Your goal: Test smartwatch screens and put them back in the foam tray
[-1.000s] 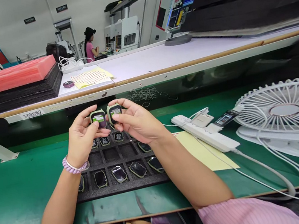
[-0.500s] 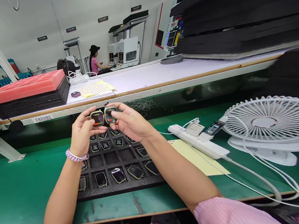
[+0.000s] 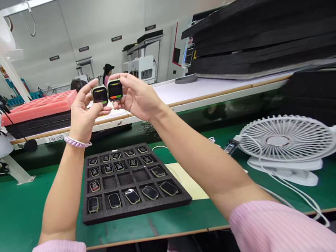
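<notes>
Raised in front of me at shelf height, my left hand (image 3: pixel 83 110) pinches a square smartwatch (image 3: pixel 100 96) by its edges. Its screen is lit, dark with a thin coloured band low down. Close beside it, my right hand (image 3: pixel 138 94) grips a second smartwatch (image 3: pixel 115 90), whose screen shows a red and green bar. Neither watch has a strap that I can see. Below them on the green bench lies a black foam tray (image 3: pixel 137 212) with several watches in its compartments. Three compartments in its third row hold nothing.
A white fan (image 3: pixel 289 140) with cables stands at the right, near a yellow sheet (image 3: pixel 188 180). Above the bench runs a shelf (image 3: pixel 229 90) bearing a red foam tray (image 3: pixel 42 106) and a tall stack of black foam (image 3: pixel 261 28). Another person (image 3: pixel 107 70) is at the back.
Both hands have risen with the watches, from below the shelf's edge to above it. The view has tilted, and the whole foam tray now shows. The right watch's screen now shows a red and green bar.
</notes>
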`<state>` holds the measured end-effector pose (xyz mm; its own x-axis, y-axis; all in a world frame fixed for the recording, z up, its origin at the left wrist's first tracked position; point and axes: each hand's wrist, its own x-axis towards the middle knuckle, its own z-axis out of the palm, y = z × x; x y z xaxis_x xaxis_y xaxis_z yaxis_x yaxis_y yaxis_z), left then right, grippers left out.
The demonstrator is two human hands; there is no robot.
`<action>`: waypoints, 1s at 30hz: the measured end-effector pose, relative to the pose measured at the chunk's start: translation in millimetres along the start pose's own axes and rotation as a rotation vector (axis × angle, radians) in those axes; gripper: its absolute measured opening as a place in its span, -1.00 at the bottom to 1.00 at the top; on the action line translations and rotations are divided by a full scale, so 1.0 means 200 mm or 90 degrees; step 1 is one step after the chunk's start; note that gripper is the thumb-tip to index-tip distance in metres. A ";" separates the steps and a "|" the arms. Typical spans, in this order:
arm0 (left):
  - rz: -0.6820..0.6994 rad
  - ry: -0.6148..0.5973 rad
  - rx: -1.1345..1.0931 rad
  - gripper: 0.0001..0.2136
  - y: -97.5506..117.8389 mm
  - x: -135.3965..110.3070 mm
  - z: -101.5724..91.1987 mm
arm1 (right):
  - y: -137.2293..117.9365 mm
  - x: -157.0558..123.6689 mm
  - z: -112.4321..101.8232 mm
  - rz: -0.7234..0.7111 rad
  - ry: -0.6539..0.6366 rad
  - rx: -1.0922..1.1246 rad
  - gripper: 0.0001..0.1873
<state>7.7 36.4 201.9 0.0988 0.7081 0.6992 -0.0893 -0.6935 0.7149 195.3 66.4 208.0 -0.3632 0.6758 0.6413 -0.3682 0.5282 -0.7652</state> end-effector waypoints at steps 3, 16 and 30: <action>0.041 0.002 0.012 -0.39 0.01 0.03 0.01 | -0.03 0.02 0.00 -0.015 -0.007 -0.011 -0.34; 0.197 -0.069 0.095 -0.41 -0.16 0.12 -0.11 | 0.03 0.03 -0.06 -0.070 -0.104 -0.045 -0.33; 0.167 -0.052 0.060 -0.39 -0.18 0.08 -0.12 | 0.05 0.01 -0.05 -0.045 -0.100 -0.047 -0.33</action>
<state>-11.1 76.1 186.4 0.1647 0.4924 0.8546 -0.0305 -0.8635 0.5034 199.1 77.4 201.6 -0.4703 0.5503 0.6899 -0.3353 0.6117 -0.7165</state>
